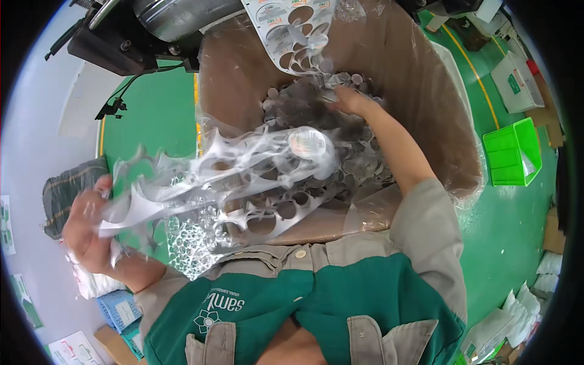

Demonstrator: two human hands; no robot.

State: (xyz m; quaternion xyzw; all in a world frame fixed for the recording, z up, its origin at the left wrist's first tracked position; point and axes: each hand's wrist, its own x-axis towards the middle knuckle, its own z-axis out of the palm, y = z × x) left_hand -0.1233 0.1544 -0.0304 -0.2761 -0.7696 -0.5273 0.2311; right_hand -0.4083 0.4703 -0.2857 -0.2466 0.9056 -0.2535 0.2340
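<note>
My left hand is closed round one end of a bunch of silvery punched-out sheet, full of round holes and blurred by motion. The bunch stretches right, over the near side of a lined cardboard box. A loose printed disc shows at its far end. My right hand reaches into the box, just above a heap of small round foil lids; its fingertips are blurred. Just beyond them hangs a printed web with round cut-outs, coming down from above.
A metal roller on a black machine frame stands at the far left, with a dangling cable. On the right are a green bin and a white crate. More punched scrap lies on the green floor at left.
</note>
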